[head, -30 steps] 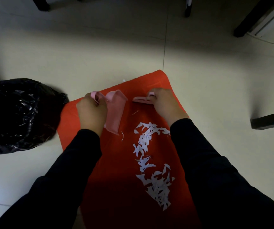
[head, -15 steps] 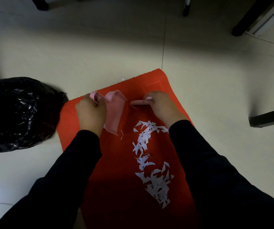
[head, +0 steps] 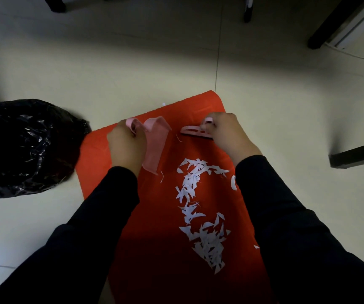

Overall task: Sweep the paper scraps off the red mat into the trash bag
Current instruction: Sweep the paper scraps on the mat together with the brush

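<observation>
A red mat (head: 115,148) lies on the tiled floor, and a long trail of white paper scraps (head: 196,200) runs down its right half. My left hand (head: 126,148) grips the handle of a small pink dustpan (head: 157,145) that stands on the mat's far left part. My right hand (head: 227,132) holds a small pink brush (head: 193,131) with dark bristles, low over the mat's far end, just beyond the scraps. The crumpled black trash bag (head: 23,145) sits on the floor left of the mat.
Dark furniture legs stand on the pale tiles at the far left (head: 56,4), far middle (head: 247,12) and far right (head: 334,25). A dark bar (head: 356,155) lies on the floor to the right of the mat. A few stray scraps lie at the mat's right edge (head: 233,183).
My right hand with the brush has shifted slightly away and to the right at the mat's far end. The left hand and dustpan have stayed put.
</observation>
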The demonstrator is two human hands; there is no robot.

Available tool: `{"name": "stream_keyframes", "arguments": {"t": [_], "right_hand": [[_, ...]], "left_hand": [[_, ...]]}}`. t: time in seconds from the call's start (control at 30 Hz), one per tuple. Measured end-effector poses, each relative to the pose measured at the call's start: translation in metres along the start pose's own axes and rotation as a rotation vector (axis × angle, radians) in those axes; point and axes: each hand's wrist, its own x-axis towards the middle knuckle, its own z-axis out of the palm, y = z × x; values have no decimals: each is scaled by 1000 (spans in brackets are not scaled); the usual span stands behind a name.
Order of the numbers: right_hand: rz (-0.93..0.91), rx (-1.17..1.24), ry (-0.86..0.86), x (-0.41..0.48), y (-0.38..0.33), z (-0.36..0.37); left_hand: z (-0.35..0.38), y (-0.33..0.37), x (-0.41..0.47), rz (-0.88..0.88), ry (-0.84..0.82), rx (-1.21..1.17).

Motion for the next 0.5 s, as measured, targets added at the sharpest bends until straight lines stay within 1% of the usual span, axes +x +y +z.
{"name": "stream_keyframes", "arguments": {"t": [0.03,0.1,0.17,0.27,0.3,0.5], "right_hand": [[-37,25,39,-1,3,6],[-78,25,50,-3,4,19],[-83,-6,-21,0,2,29],[-45,-107,-234,2,-6,31],[-41,-138,-279,1,-6,29],[-22,-117,-288,-8,0,14]], "left_hand": [[1,0,1,9,7,4],[1,0,1,26,22,14],[0,-1,1,43,34,23],[-2,-2,1,31,36,7],[-3,-2,1,23,35,-5],[-4,0,-2,0,16,-54]]}}
